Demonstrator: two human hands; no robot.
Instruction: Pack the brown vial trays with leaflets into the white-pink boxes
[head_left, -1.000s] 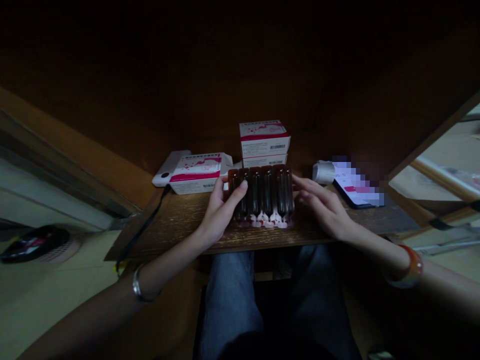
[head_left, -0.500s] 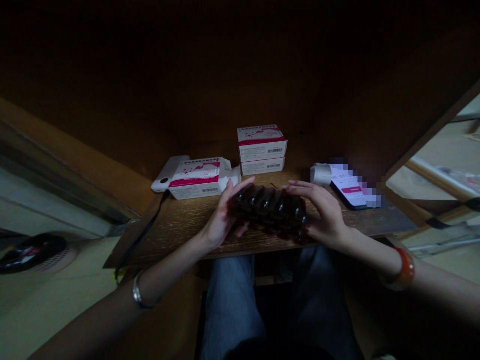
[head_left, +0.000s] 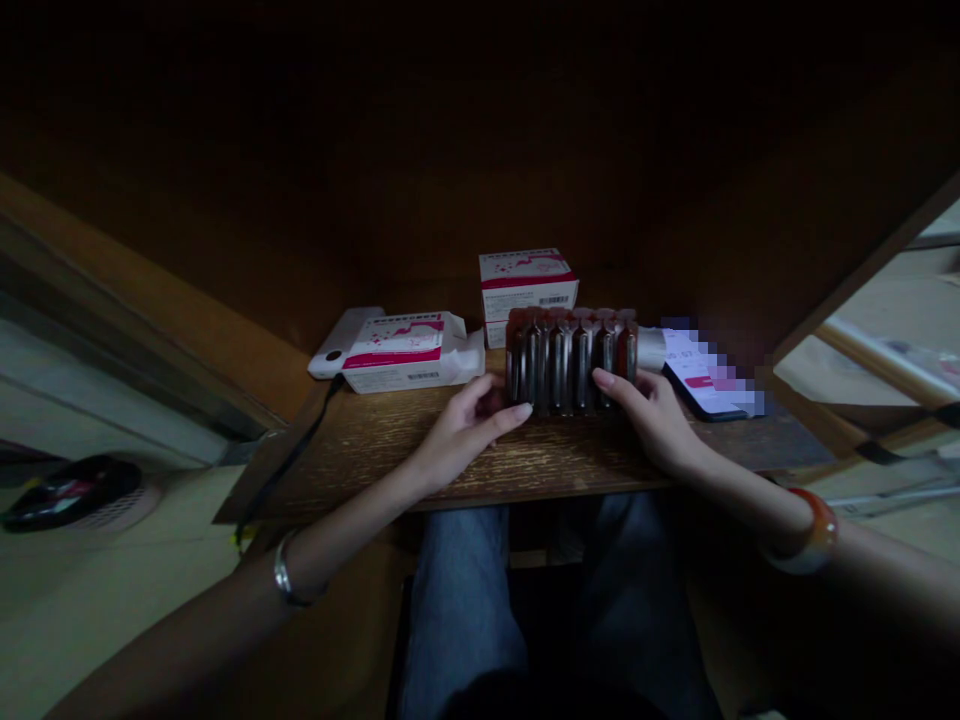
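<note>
A strip of dark brown ampoules (head_left: 571, 355) stands upright above the wooden desk, several vials side by side, their necks at the top. My left hand (head_left: 466, 425) grips its lower left corner, thumb in front and fingers behind. At the right end, my right hand (head_left: 656, 415) closes on it with the thumb across the front. Just behind the strip are two stacked white and pink medicine boxes (head_left: 525, 268), the lower one partly hidden. To the left lies a similar box (head_left: 401, 350) on its side, its end flap open towards the right.
A white device (head_left: 341, 343) with a dark cord (head_left: 300, 445) lies at the desk's left. A lit phone (head_left: 701, 375) rests at the right, beside a white cylindrical object (head_left: 651, 348). Wooden panels enclose the desk (head_left: 390, 480). A basket-like bin (head_left: 82, 492) stands on the floor.
Both hands have tilted the ampoule strip from end-on to upright, so the vials' long sides show. It has moved slightly up and right, and both thumbs now press its front.
</note>
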